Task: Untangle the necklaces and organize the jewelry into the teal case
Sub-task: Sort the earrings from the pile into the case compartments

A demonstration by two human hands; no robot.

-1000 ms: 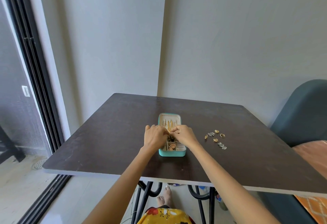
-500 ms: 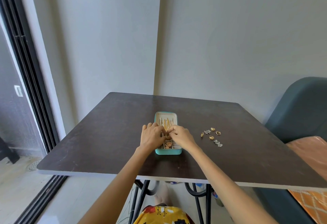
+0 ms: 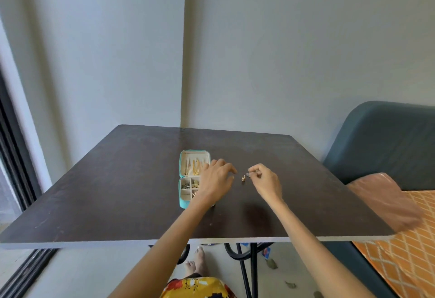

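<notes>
Head view: person seated at a dark table (image 3: 98, 194), both forearms reaching in from the near edge.
Teal case (image 3: 184, 200): lies open on the table left of centre; far half holds gold chains (image 3: 195, 168) laid lengthwise, near half is split into small compartments with pieces already in them.
Left hand (image 3: 215, 178): hovers over the right edge of the case, fingers loosely spread and pointing right; nothing seen held.
Right hand (image 3: 264, 181): on the table right of the case, thumb and forefinger narrowed to a pinch on a small dark piece (image 3: 248, 174); too small to identify.
Loose gold piece (image 3: 243, 178): on the table between the two hands, just left of the right hand's pinch.
Change: half a second ago both hands were together over the case, working on the chains; now both have shifted right, the right hand to where the cluster of small loose pieces lay.
Loose cluster: earlier several pieces showed there; now only the gold piece and the pinched one can be made out, the rest likely hidden by the hands.
Reading: chain work in the far half appears finished or paused; step in hand looks like collecting the small pieces.
Remaining: loose pieces must still go into the near compartments.
Risk: pieces are tiny, easy to drop or flick off the table.
</notes>
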